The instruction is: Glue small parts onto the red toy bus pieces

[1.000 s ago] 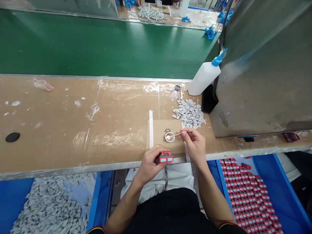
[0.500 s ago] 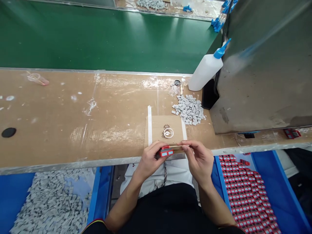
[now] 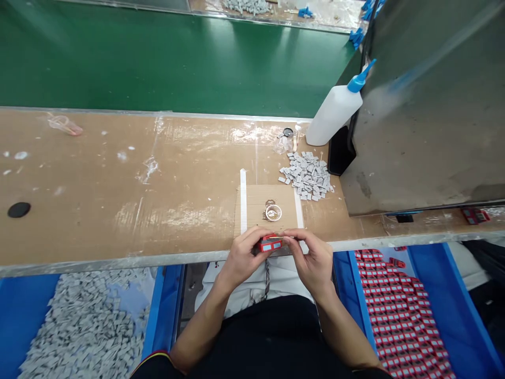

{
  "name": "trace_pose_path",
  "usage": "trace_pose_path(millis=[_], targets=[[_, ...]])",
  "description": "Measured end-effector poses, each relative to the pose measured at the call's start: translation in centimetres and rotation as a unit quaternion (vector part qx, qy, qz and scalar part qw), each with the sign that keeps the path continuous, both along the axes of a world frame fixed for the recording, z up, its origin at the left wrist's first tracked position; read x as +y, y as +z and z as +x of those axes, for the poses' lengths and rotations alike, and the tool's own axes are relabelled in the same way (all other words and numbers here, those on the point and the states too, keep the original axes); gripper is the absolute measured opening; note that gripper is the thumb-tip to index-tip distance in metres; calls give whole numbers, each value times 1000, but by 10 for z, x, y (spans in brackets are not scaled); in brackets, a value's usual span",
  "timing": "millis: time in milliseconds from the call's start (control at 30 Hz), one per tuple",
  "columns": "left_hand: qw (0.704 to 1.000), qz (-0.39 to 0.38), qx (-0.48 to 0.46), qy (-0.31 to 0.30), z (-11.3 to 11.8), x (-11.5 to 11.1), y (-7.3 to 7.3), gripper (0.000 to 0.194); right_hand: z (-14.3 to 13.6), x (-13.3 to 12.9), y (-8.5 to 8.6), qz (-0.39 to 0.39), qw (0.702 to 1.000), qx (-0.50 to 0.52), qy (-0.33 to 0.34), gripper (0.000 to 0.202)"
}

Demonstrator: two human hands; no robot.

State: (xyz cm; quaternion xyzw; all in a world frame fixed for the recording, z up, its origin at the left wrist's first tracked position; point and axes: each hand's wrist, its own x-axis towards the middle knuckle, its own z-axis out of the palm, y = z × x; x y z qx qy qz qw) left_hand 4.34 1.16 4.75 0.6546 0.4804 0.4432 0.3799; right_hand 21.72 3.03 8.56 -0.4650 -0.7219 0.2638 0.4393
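Gripping the red block [image 3: 270, 245], the left hand [image 3: 245, 252] was at the front edge of the desk [image 3: 193, 179] | right hand [image 3: 313, 257] pinched a thin stick [image 3: 279, 237], its tip at the block's top, contact unclear | small cup [image 3: 273, 212] stood just beyond on cardboard [image 3: 253, 202] | gray pieces [image 3: 307, 176] lay heaped near the white bottle [image 3: 333, 117]

Holding a little red toy [image 3: 270, 245] in the left hand [image 3: 245, 253] and a thin stick [image 3: 279, 237] in the right hand [image 3: 314, 259], near a small round cup [image 3: 273, 212] and gray bits [image 3: 310, 177].
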Motion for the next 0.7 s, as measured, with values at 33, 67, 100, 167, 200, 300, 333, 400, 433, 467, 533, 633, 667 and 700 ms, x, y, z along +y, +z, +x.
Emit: trace_pose_path(millis=[33, 67, 100, 167, 200, 300, 333, 400, 433, 467, 533, 633, 667, 700], targets=[[1000, 0, 0, 0, 0, 0, 0, 16, -1, 0, 0, 3, 1000, 2, 3, 10], [1000, 0, 0, -1, 0, 0, 0, 16, -1, 0, 0, 8, 1000, 5, 7, 10], [1000, -1, 1, -1, 0, 0, 0, 15, -2, 0, 0, 14, 1000, 7, 12, 10], [1000, -2, 2, 0, 0, 0, 0, 15, -2, 1, -1, 22, 1000, 4, 16, 10], [1000, -3, 3, 1, 1, 0, -1, 15, -2, 1, -1, 24, 1000, -1, 16, 10], [1000, -7, 7, 2, 1, 0, -2, 16, -1, 1, -2, 31, 999, -22, 10, 11], [1000, -7, 8, 3, 1, 0, -2, 17, 0, 1, -2, 35, 999, -27, 7, 12], [1000, -5, 10, 3, 1, -1, -2, 17, 1, 1, -1, 43, 999, -33, 4, 12], [1000, -5, 11, 3, 1, -1, -2, 17, 1, 1, -1, 45, 998, -33, 4, 13], [1000, -5, 13, 1, 0, -1, -2, 17, 1, 1, -1, 47, 998, -33, 7, 13], [1000, -7, 15, -2, 0, -1, -1, 16, 0, 1, 0, 47, 998, -30, 18, 14], [1000, -9, 14, -6, -1, -1, -1, 16, -3, 3, 1, 50, 998, -34, 31, 15], [1000, -9, 13, -5, -1, -1, -2, 16, -4, 3, 1, 53, 997, -40, 34, 15], [1000, -8, 12, -5, -1, -1, -2, 16, -4, 4, 2, 57, 997, -46, 35, 16]])
